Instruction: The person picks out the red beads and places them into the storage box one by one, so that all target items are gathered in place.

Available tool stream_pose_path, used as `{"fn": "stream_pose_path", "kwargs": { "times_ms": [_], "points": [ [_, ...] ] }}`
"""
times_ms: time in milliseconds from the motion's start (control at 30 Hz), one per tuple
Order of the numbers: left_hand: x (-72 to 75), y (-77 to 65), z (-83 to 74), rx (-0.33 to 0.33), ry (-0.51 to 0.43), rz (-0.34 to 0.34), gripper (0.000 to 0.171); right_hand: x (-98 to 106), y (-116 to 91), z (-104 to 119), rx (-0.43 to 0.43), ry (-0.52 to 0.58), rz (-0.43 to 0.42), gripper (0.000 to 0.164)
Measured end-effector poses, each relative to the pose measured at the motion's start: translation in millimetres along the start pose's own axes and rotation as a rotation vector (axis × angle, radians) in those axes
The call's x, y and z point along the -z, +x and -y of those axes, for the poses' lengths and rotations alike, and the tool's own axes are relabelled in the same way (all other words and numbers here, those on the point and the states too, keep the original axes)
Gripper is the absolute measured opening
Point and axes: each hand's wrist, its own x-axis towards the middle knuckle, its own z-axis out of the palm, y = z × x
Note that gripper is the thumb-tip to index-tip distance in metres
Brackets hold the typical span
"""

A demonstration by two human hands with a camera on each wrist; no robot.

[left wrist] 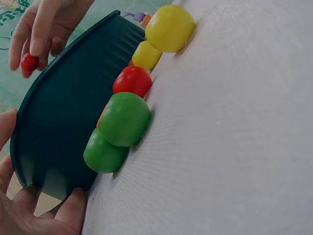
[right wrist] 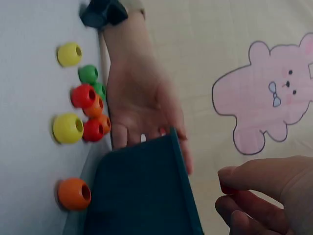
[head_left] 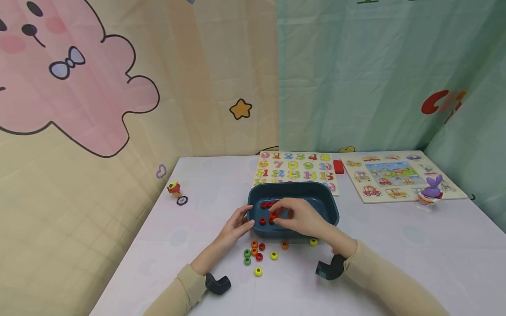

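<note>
A dark blue plastic basin (head_left: 293,234) stands on the table with several red beads (head_left: 262,221) inside. At its left end my left hand (head_left: 237,226) holds the basin, with thumb and fingers spread about the rim and end wall. Above the basin my right hand (head_left: 302,218) pinches a red bead (left wrist: 30,62) between thumb and fingertip. In the right wrist view only a sliver of that bead shows. In front of the basin lie loose beads: green (left wrist: 124,119), red (right wrist: 83,96), orange (right wrist: 74,194) and yellow (head_left: 258,271).
Behind the basin lies a number puzzle board (head_left: 292,169) with a red block (head_left: 338,166) beside it. A vehicle picture puzzle (head_left: 395,175) is at the back right, with a purple rabbit toy (head_left: 431,188) on its edge. A small toy figure (head_left: 174,189) and a round black disc (head_left: 182,200) are at the left.
</note>
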Motion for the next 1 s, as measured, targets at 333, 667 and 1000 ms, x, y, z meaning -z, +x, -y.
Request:
{"fn": "stream_pose_path", "kwargs": {
  "times_ms": [333,667,1000],
  "points": [
    [3.4,6.1,20.1,0.0,-0.005,-0.027,0.05,-7,22,-40,-0.193,-0.017,0.134,0.027],
    [-2.1,-2.7,-7.0,0.015,0.009,-0.005,0.055,-13,25,-46,-0.273,-0.085,0.26,0.025],
    [-1.8,-3.3,-6.8,0.015,0.02,-0.001,0.054,-16,24,-46,-0.266,-0.159,0.271,0.027]
  ]
}}
